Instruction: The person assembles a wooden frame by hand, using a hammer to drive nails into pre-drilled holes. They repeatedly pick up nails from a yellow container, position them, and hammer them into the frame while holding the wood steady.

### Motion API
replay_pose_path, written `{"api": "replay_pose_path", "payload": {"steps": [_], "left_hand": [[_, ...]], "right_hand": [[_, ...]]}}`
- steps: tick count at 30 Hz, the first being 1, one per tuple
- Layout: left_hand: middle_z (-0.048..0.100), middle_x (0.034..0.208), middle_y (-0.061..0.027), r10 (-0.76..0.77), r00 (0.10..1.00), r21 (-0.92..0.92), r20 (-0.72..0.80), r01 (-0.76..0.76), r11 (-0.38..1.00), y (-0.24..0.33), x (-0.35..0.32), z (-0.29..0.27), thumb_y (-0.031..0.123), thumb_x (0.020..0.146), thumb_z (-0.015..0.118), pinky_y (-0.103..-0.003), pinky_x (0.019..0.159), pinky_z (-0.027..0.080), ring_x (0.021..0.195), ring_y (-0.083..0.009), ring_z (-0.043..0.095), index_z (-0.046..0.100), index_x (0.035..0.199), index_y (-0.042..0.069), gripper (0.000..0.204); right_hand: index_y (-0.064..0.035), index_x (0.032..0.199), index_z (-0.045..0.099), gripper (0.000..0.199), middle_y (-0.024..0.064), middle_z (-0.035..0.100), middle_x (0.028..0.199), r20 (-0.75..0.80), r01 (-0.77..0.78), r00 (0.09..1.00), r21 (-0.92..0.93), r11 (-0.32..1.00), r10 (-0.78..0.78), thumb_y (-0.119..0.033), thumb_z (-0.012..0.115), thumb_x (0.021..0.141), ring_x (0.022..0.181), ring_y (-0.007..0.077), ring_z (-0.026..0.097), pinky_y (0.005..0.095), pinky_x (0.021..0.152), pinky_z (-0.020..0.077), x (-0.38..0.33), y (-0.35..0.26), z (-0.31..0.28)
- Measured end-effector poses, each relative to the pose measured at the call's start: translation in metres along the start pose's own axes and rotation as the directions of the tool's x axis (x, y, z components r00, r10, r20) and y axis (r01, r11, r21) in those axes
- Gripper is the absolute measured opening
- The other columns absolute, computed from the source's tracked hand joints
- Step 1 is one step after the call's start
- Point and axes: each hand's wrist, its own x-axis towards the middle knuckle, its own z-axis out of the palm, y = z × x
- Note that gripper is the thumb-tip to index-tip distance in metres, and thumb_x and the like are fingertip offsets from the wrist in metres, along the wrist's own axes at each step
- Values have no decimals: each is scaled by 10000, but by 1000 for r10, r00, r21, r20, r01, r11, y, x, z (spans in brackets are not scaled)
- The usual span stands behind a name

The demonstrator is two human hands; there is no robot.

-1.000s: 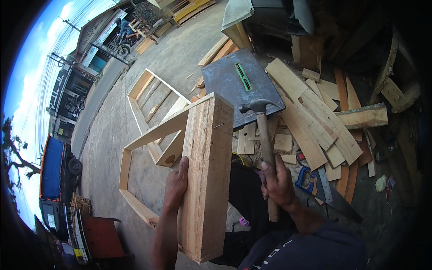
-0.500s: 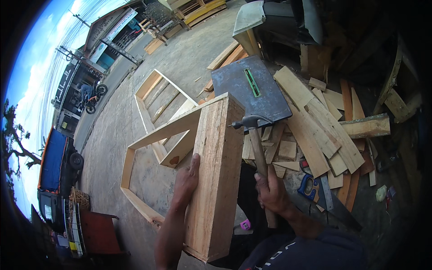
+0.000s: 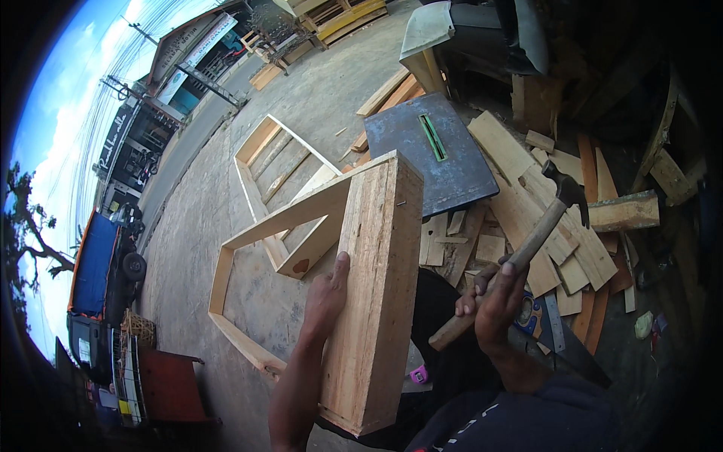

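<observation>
My left hand [image 3: 327, 300] grips the near side of a pale wooden frame [image 3: 369, 279], thumb flat along its board and the other fingers mostly hidden behind. The frame stands tilted in front of me, its thin side pieces reaching out to the left. From its right face, near the upper end, a nail [image 3: 401, 203] sticks out. My right hand [image 3: 501, 300] is wrapped round the wooden handle of a claw hammer [image 3: 541, 222]. The hammer's dark head is raised at the right, well apart from the nail.
A second wooden frame [image 3: 280, 162] lies on the concrete beyond. Past the held frame is a dark saw table [image 3: 459, 169] with a green-edged slot. Offcuts [image 3: 527, 203], a handsaw [image 3: 576, 358] and a pink tape measure [image 3: 419, 374] lie around. A truck [image 3: 98, 279] stands left.
The hammer has swung from beside the nail up and away to the right. My left hand keeps its hold on the frame. A motorcycle on the road has moved nearer the truck.
</observation>
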Motion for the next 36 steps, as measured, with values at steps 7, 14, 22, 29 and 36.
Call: {"api": "replay_pose_path", "payload": {"steps": [7, 14, 22, 29, 36], "left_hand": [[732, 1018, -253, 6, 1000, -2, 9, -6, 1000, 7, 0, 0, 753, 1011, 344, -431, 963, 488, 1003, -325, 693, 730, 1094, -94, 934], [729, 918, -242, 31, 999, -15, 40, -30, 999, 9, 4, 4, 754, 1012, 347, -430, 900, 503, 896, -306, 702, 735, 1027, -94, 933], [698, 877, -331, 9, 999, -106, 39, -5, 994, 6, 3, 6, 726, 1012, 377, -488, 894, 503, 883, -429, 709, 697, 954, -165, 949], [710, 883, -307, 70, 997, -138, 38, -64, 988, 4, -1, 6, 717, 1015, 385, -473, 901, 501, 895, -411, 714, 701, 979, -150, 924], [728, 907, -199, 42, 998, -44, 56, -39, 998, 9, -4, 4, 713, 1032, 364, -419, 892, 503, 864, -268, 696, 734, 1013, -78, 873]], "right_hand": [[-61, 1190, 414, 291, 55, 520, 680, 33, 135, 991, -206, 969, -131, -340, 434, 1112, 399, 137, 520, 289, 393, 485, 8, -2, -6], [-45, 1193, 453, 295, 23, 478, 660, 190, -175, 911, -624, 761, 365, -326, 465, 1103, 402, 112, 486, 271, 378, 439, 9, -30, 14], [-72, 1190, 394, 313, 43, 480, 719, 203, -235, 832, -713, 661, 516, -376, 410, 1118, 415, 143, 498, 314, 384, 470, 12, 6, -13], [-58, 1151, 426, 278, 47, 510, 704, 355, -24, 818, -765, 643, 452, -331, 460, 1108, 403, 146, 494, 309, 401, 478, 3, -1, 1], [-22, 1209, 395, 346, 96, 573, 774, 83, -86, 991, -234, 968, 108, -357, 400, 1123, 419, 152, 541, 322, 398, 484, 1, 2, -1]]}}
